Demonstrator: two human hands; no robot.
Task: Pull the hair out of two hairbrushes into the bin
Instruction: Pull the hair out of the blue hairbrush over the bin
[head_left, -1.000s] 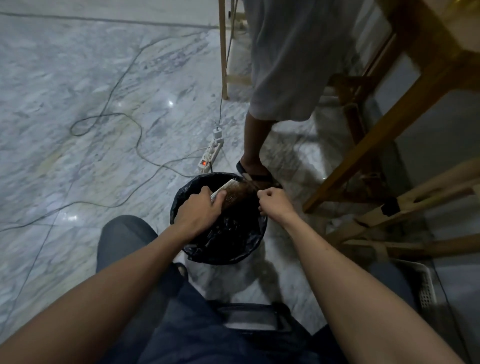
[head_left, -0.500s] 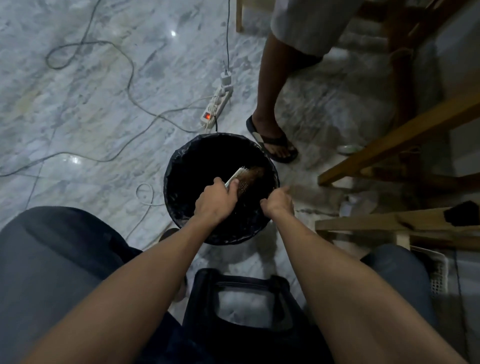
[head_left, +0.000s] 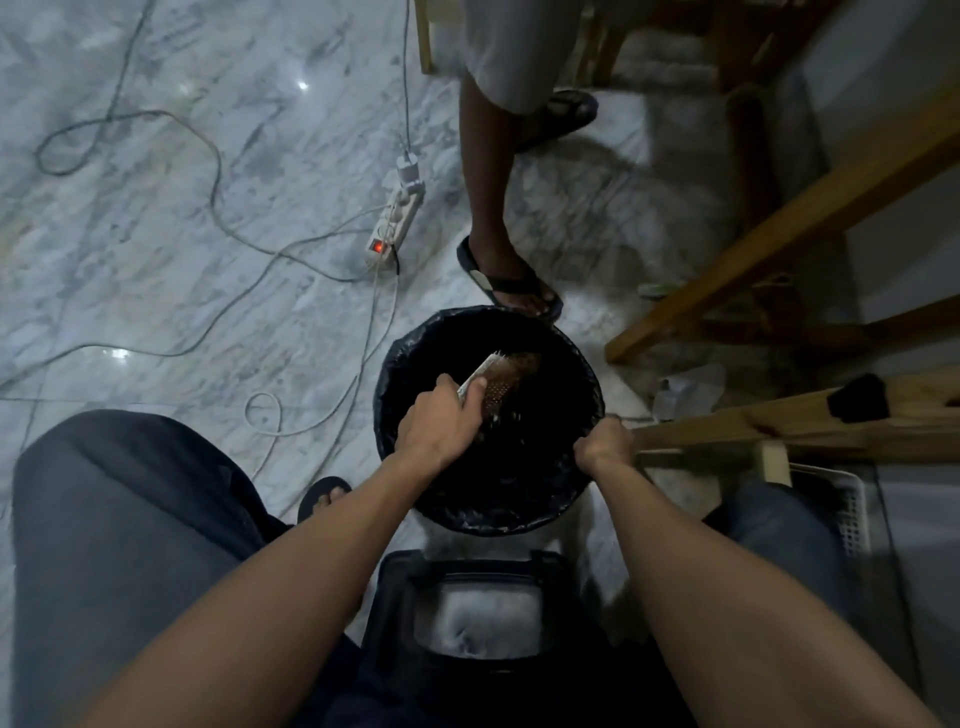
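The left hand (head_left: 441, 421) grips the handle of a hairbrush (head_left: 501, 376), holding it over the open mouth of the bin (head_left: 582, 499), with the brush head pointing toward one o'clock. The bin is lined with a black bag and stands on the marble floor (head_left: 156, 270). The right hand (head_left: 605, 441) is closed at the bin's rim near three o'clock; whether it pinches hair cannot be told. A power strip (head_left: 393, 223) lies at eleven o'clock from the bin, and another person's sandalled foot (head_left: 511, 283) stands just beyond the rim at twelve.
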